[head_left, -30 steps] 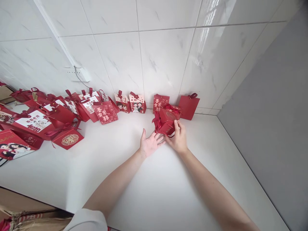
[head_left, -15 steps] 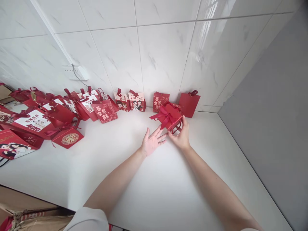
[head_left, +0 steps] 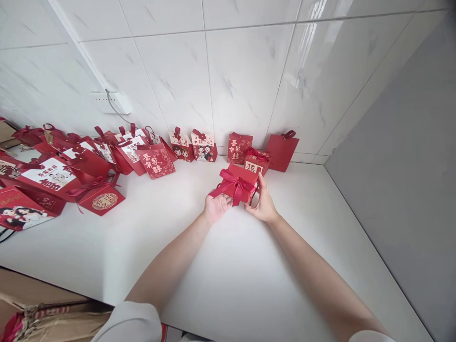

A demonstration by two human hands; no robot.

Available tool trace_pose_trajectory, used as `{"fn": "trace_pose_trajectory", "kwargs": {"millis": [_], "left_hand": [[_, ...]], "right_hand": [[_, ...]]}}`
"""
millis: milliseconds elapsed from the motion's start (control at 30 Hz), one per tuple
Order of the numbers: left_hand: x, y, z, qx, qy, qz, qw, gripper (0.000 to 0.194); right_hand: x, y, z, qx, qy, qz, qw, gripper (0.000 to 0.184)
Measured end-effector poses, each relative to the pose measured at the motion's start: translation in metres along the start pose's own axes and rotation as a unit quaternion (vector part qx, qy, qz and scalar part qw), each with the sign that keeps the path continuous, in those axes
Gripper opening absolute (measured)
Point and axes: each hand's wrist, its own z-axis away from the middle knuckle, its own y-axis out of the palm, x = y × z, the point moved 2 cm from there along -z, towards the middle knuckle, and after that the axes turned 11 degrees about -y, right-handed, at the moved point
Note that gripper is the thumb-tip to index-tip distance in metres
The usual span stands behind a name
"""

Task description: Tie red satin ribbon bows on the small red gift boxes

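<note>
Between my two hands is a red gift box (head_left: 243,174) with a satin ribbon bow on its top face. My right hand (head_left: 262,204) grips its right side, thumb near the upper corner and fingers at the lower edge. Under the left side lies my left hand (head_left: 216,206), its fingers partly hidden by the box and ribbon as they support it. Just behind stands a smaller red box (head_left: 255,164) with a pale label and ribbon. A red patterned gift box (head_left: 238,147) and a plain red bag (head_left: 282,151) stand behind that one, by the wall.
Two red-and-cream boxes with cartoon couples (head_left: 204,146) stand along the tiled wall (head_left: 245,85). Many red gift boxes crowd the left of the white table (head_left: 171,228), including a ribboned hexagonal box (head_left: 103,202). A grey panel (head_left: 395,156) borders the right; an open cardboard carton (head_left: 39,289) sits lower left.
The ribboned box has moved left and toward me, uncovering the smaller labelled box behind it. My left hand, open and apart before, is now under the box's left side.
</note>
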Motion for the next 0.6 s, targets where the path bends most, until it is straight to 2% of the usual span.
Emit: {"fn": "trace_pose_trajectory", "kwargs": {"millis": [100, 267, 400, 467, 600], "left_hand": [[0.0, -0.001, 0.0, -0.01, 0.0, -0.007, 1.0, 0.024], [0.002, -0.011, -0.006, -0.047, 0.03, -0.031, 0.998, 0.013], [0.004, -0.013, -0.008, -0.035, 0.025, -0.035, 0.998, 0.01], [0.004, -0.008, -0.006, -0.012, 0.01, -0.031, 0.999, 0.016], [0.002, 0.006, 0.004, 0.036, -0.019, -0.024, 0.999, 0.046]], "right_hand": [[-0.002, -0.003, 0.0, 0.037, -0.014, 0.028, 0.999, 0.105], [-0.008, -0.005, 0.0, 0.038, -0.009, 0.02, 0.999, 0.087], [-0.008, -0.006, 0.0, 0.048, 0.004, 0.031, 0.998, 0.094], [-0.004, -0.006, -0.001, 0.044, 0.008, 0.045, 0.998, 0.098], [0.015, 0.007, -0.011, -0.005, 0.027, 0.066, 0.997, 0.103]]}}
